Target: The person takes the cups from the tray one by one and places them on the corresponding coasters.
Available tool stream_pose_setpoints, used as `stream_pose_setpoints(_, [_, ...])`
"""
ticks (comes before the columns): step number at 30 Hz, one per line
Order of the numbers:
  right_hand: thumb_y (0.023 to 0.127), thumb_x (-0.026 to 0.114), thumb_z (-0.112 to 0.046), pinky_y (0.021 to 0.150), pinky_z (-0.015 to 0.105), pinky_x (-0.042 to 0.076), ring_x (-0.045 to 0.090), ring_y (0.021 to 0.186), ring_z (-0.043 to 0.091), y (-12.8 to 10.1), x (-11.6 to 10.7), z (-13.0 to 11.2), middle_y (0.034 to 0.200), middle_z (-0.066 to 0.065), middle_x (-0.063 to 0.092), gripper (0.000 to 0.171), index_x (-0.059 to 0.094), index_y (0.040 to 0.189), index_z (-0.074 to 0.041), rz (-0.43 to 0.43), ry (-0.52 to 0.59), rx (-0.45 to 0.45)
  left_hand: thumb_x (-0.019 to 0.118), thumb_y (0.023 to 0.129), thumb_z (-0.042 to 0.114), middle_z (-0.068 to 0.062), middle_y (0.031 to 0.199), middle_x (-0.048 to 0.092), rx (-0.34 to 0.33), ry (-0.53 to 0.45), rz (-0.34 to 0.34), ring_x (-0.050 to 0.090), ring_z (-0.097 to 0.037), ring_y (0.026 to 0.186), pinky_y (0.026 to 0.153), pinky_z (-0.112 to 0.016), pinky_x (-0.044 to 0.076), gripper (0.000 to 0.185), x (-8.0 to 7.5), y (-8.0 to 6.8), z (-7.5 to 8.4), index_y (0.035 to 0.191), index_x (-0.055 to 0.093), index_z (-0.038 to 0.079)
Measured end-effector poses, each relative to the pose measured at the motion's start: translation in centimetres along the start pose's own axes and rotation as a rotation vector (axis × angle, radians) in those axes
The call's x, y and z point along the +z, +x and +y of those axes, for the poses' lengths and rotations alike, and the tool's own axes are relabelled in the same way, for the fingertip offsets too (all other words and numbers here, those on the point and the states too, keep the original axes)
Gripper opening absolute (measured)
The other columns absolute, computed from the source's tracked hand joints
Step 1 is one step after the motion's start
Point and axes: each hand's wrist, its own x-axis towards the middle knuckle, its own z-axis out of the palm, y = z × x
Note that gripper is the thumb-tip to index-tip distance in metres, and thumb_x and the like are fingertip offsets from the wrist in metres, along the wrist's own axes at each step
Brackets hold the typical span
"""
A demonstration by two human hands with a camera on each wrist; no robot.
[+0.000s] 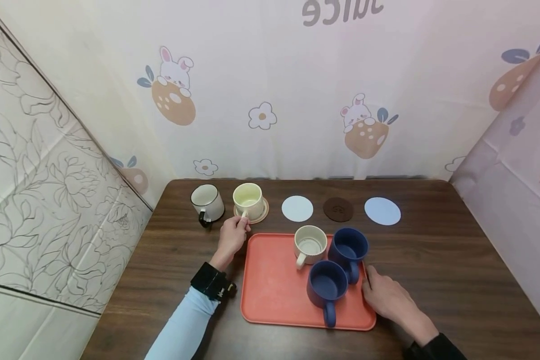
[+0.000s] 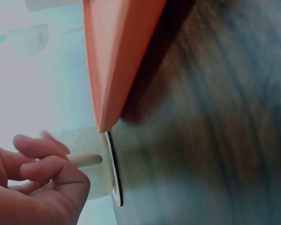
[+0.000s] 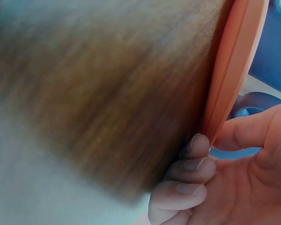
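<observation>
One pale-yellow cup (image 1: 248, 196) sits on round coaster (image 1: 264, 213), just beyond your left hand (image 1: 232, 237): fingers pinch handle (image 2: 86, 160), which points toward you. Right hand (image 1: 387, 295), farther off, has fingers clamped on tray (image 1: 274, 300).

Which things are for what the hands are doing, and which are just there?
Probably used:
yellow cup, held by the left hand
coaster beneath it
tray, gripped by the right hand
cream cup, front blue mug, back blue mug
white disc, brown disc, pale blue disc
perhaps black-handled mug

Just there:
bunny curtain
flowery panel
</observation>
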Motion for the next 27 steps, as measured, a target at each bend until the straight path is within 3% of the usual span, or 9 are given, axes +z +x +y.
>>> stream_pose_setpoints(5, [0.108, 0.047, -0.021, 0.058, 0.036, 0.044, 0.054, 0.063, 0.021, 0.0, 0.2, 0.2, 0.077, 0.009, 0.052, 0.043, 0.047, 0.134, 0.014, -0.005, -0.004, 0.005, 0.048, 0.114, 0.015, -0.011, 0.086, 0.065, 0.005, -0.04, -0.055, 0.047, -0.012, 0.062, 0.054, -0.023, 0.034, 0.032, -0.2, 0.1, -0.1, 0.11, 0.068, -0.008])
stream_pose_setpoints(10, [0.108, 0.047, -0.021, 0.058, 0.036, 0.043, 0.054, 0.064, 0.021, 0.0, 0.2, 0.2, 0.077, 0.009, 0.052, 0.044, 0.047, 0.135, 0.014, 0.004, -0.01, 0.003, 0.047, 0.114, 0.016, -0.014, 0.091, 0.07, 0.015, -0.051, -0.09, 0.05, -0.014, 0.065, 0.06, -0.025, 0.04, 0.033, -0.8, 0.2, -0.2, 0.111, 0.069, -0.008])
stream_pose_setpoints(13, [0.108, 0.047, -0.021, 0.058, 0.036, 0.043, 0.054, 0.064, 0.021, 0.0, 0.2, 0.2, 0.077, 0.009, 0.052, 0.044, 0.047, 0.134, 0.014, 0.007, -0.012, 0.002, 0.047, 0.114, 0.019, -0.016, 0.096, 0.072, 0.019, -0.051, -0.097, 0.054, -0.018, 0.069, 0.066, -0.028, 0.043, 0.035, -1.1, 0.1, -0.4, 0.114, 0.069, -0.008])
stream_pose_setpoints(15, [0.108, 0.046, -0.022, 0.058, 0.036, 0.043, 0.054, 0.065, 0.021, 0.0, 0.2, 0.2, 0.077, 0.009, 0.052, 0.044, 0.047, 0.134, 0.014, 0.006, -0.014, 0.003, 0.049, 0.113, 0.022, -0.017, 0.096, 0.073, 0.043, -0.006, -0.06, 0.058, -0.022, 0.072, 0.067, -0.032, 0.046, 0.035, -1.3, -0.1, -0.4, 0.116, 0.071, -0.005])
stream_pose_setpoints(18, [0.108, 0.046, -0.022, 0.058, 0.036, 0.043, 0.054, 0.065, 0.021, 0.0, 0.2, 0.2, 0.078, 0.008, 0.052, 0.044, 0.047, 0.134, 0.014, 0.002, -0.018, 0.0, 0.054, 0.111, 0.021, -0.017, 0.107, 0.072, 0.186, 0.132, 0.074, 0.065, -0.026, 0.086, 0.076, -0.039, 0.051, 0.032, -1.3, -0.9, -0.3, 0.123, 0.071, -0.004])
stream_pose_setpoints(20, [0.108, 0.046, -0.023, 0.058, 0.036, 0.043, 0.054, 0.065, 0.022, 0.0, 0.2, 0.3, 0.078, 0.009, 0.052, 0.045, 0.046, 0.135, 0.014, -0.002, -0.021, -0.002, 0.06, 0.108, 0.016, -0.018, 0.112, 0.07, 0.318, 0.207, 0.191, 0.066, -0.03, 0.089, 0.077, -0.043, 0.053, 0.029, -1.0, -1.9, 0.1, 0.125, 0.071, -0.005])
stream_pose_setpoints(22, [0.108, 0.046, -0.023, 0.058, 0.037, 0.043, 0.054, 0.066, 0.022, 0.0, 0.2, 0.3, 0.078, 0.009, 0.052, 0.045, 0.046, 0.135, 0.014, -0.004, -0.024, -0.004, 0.063, 0.106, 0.011, -0.017, 0.115, 0.067, 0.452, 0.251, 0.264, 0.065, -0.03, 0.089, 0.077, -0.045, 0.053, 0.025, -0.4, -3.3, 0.9, 0.123, 0.07, -0.005])
stream_pose_setpoints(24, [0.108, 0.045, -0.023, 0.058, 0.037, 0.042, 0.054, 0.066, 0.022, 0.0, 0.2, 0.4, 0.079, 0.009, 0.052, 0.046, 0.046, 0.135, 0.014, -0.003, -0.031, -0.009, 0.067, 0.103, 0.009, -0.015, 0.108, 0.067, 0.545, 0.247, 0.244, 0.062, -0.026, 0.08, 0.071, -0.041, 0.053, 0.019, 0.5, -4.9, 1.8, 0.116, 0.072, -0.004])
stream_pose_setpoints(27, [0.108, 0.045, -0.023, 0.058, 0.037, 0.042, 0.053, 0.066, 0.022, 0.0, 0.2, 0.4, 0.078, 0.009, 0.052, 0.046, 0.046, 0.135, 0.014, -0.004, -0.027, -0.011, 0.068, 0.102, 0.009, -0.006, 0.093, 0.068, 0.587, 0.271, 0.109, 0.06, -0.016, 0.074, 0.066, -0.033, 0.052, 0.01, 2.0, -6.9, 2.6, 0.106, 0.074, 0.001])
